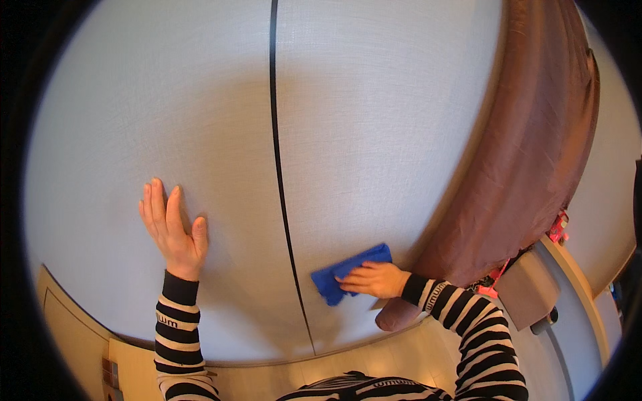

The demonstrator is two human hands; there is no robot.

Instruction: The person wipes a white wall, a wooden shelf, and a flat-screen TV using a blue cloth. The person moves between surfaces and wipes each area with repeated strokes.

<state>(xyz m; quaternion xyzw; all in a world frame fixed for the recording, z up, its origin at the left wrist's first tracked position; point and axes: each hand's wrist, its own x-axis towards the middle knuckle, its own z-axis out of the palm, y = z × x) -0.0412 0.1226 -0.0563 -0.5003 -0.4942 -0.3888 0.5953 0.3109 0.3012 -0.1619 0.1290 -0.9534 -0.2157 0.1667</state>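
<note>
My left hand (173,233) rests with its palm towards a pale, finely textured wall panel (125,125), fingers spread and holding nothing. A folded blue cloth (333,289) lies against the neighbouring wall panel (381,140). On top of it sits my right hand (376,279), fingers pressed flat on the fabric and pointing left. Between the two hands a narrow black strip (279,173) runs down the seam of the panels. Both my sleeves are striped black and white.
A long brown curtain (521,165) hangs at the right, close to my right forearm. Beyond it are a pale wooden ledge (577,280) and a red item (557,226). A wooden door (65,326) stands lower left; light flooring (351,371) shows below.
</note>
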